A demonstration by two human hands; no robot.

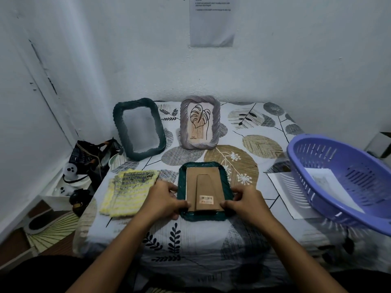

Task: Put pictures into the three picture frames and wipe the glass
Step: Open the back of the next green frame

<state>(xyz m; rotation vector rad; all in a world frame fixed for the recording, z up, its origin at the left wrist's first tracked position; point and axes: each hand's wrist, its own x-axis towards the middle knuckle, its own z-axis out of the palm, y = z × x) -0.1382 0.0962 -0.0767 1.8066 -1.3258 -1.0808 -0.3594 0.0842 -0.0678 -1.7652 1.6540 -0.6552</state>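
Note:
A dark green picture frame (226, 180) lies face down in front of me, its brown cardboard back (204, 182) and folded stand facing up. My left hand (164, 197) grips its left edge near the bottom corner. My right hand (245, 200) grips the right edge, thumb on the cardboard. A grey frame (200, 122) stands at the back holding a leaf drawing. Another dark green frame (139, 129) leans at the back left, its glass showing no clear picture. A yellow knitted cloth (129, 193) lies left of my left hand.
A purple plastic basket (338, 182) sits tilted at the right, with a sheet of paper (283, 193) under it and another inside. The patterned tablecloth (211, 240) covers the table against white walls. Bags and clutter (84, 166) lie on the floor at left.

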